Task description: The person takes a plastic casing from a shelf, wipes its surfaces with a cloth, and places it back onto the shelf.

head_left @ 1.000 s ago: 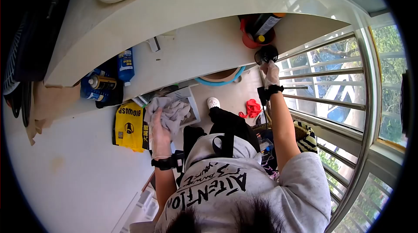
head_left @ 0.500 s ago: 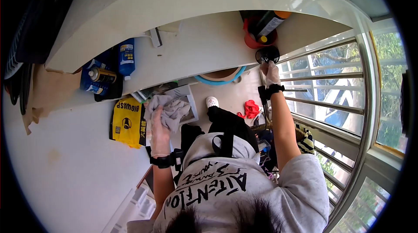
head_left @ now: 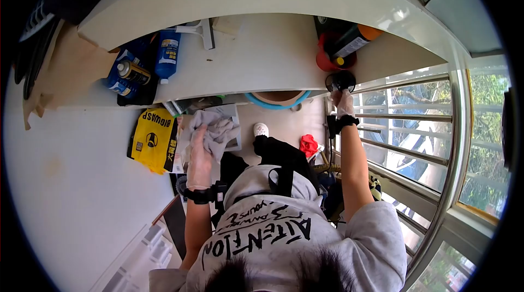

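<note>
The left hand [head_left: 199,158], in what looks like a thin clear glove, holds a crumpled grey cloth [head_left: 217,131] in front of the body, the thumb laid along its near side; the other fingers are hidden by the folds, so whether they are spread or pressed together I cannot tell. The right hand [head_left: 344,103], gloved the same way, reaches to the right end of the white shelf [head_left: 262,57], its fingers gathered on the near side of a small round black container [head_left: 341,80] (too dark to show whether anything is inside). That container is just in front of a red bucket [head_left: 325,62], out of which leans a black bottle with an orange cap [head_left: 353,42]; whether the container rests on the shelf I cannot tell. Farther left on the shelf are a white squeegee [head_left: 207,34], a blue bottle [head_left: 167,57] and a spray can [head_left: 134,72] lying tilted among more blue bottles. A yellow BIGWASP bag [head_left: 150,142] is near the left hand, on its outer side. Below the shelf, a blue-rimmed basin [head_left: 262,102] shows between the hands, and a bright red item [head_left: 308,145] lies on the floor, left of the barred window [head_left: 406,122].
</note>
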Tool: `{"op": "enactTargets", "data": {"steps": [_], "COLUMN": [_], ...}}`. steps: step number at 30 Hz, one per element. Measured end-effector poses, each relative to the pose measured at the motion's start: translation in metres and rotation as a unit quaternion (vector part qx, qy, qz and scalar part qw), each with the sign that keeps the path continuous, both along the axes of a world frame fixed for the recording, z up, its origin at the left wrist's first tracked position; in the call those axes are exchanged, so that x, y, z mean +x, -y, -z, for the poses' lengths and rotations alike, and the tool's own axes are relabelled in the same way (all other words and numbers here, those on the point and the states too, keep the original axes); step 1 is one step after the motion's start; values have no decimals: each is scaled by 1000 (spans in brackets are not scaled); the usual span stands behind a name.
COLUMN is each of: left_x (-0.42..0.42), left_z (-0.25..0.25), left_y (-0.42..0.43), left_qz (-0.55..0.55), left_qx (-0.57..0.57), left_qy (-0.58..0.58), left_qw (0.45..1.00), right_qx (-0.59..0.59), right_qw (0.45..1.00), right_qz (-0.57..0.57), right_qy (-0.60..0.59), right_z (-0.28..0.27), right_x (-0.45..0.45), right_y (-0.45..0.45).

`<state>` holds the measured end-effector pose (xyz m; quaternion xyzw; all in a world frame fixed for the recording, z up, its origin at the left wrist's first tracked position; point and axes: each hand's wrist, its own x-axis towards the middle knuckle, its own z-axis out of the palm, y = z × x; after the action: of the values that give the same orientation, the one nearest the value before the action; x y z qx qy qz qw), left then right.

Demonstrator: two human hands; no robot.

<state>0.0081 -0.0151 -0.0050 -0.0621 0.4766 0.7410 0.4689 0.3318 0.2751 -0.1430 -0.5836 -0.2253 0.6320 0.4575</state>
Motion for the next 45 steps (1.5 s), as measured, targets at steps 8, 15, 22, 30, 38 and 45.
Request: {"op": "enactTargets", "data": {"steps": [8, 15, 22, 30, 38, 45], "left_x": [-3, -1, 6, 5, -1, -18], "left_z": [-2, 11, -9, 12, -22, -19], "left_y": [7, 10, 22, 34, 30, 53], "left_qz": [-15, -62, -59, -62, -88, -86], "left_qx": [23, -44, -47, -38, -73, -66], "left_qy": [27, -4, -31, -34, -49, 4], "left_qw": [999, 997, 997, 997, 992, 994], "right_qx": [54, 101, 75, 46, -127, -69], "right_qw": [972, 946, 938, 946, 856, 833], "right_qz": [-209, -300, -324, -315, -501, -524], "right_qy": [91, 69, 97, 63, 28, 163], "right_z": [-21, -33, -23, -10, -54, -131], "right_x": [-28, -80, -107, -107, -84, -103], "right_y": [37, 28, 4, 0, 8, 2]}}
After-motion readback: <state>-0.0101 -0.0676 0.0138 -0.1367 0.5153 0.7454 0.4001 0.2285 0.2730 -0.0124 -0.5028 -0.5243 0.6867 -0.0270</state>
